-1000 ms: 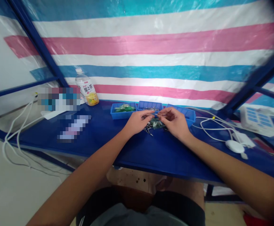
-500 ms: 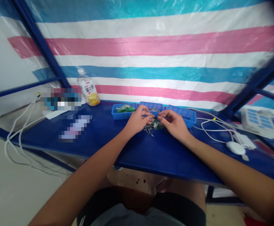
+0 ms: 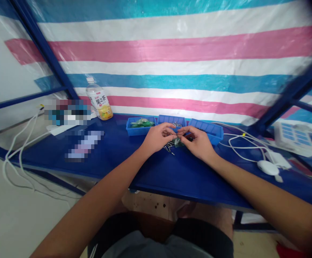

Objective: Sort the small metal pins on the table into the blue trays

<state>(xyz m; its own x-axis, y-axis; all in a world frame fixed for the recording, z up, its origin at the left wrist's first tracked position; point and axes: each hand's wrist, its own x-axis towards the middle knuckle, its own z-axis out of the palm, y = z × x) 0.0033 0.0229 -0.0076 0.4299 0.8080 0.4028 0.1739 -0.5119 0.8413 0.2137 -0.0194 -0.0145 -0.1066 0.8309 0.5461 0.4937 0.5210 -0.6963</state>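
Note:
My left hand [image 3: 158, 138] and my right hand [image 3: 197, 142] meet at the fingertips over the table, in front of three blue bins. Both are closed in a pinch; whatever sits between the fingers is too small to make out. Under them lies a loose pile of thin, shiny metal pins [image 3: 169, 147], with a small green piece [image 3: 178, 143] beside it, partly covered by my right fingers. The left bin [image 3: 136, 132] holds green pieces [image 3: 142, 123]. In the middle bin [image 3: 166, 119] are small metal parts, half hidden by my hands. The right bin [image 3: 213, 136] is partly behind my right hand.
A drink bottle [image 3: 101, 102] stands at the back left of the blue table [image 3: 161, 175]. Blurred-out items lie near it. White cables [image 3: 242, 152] and a white round plug piece [image 3: 267, 167] rest on the right, near a white and blue box [image 3: 295, 138]. Striped sheeting [image 3: 156, 50] hangs behind.
My two hands have come together, so the gap between their fingertips has closed. The view has shifted slightly; the bins and the pile stay in place.

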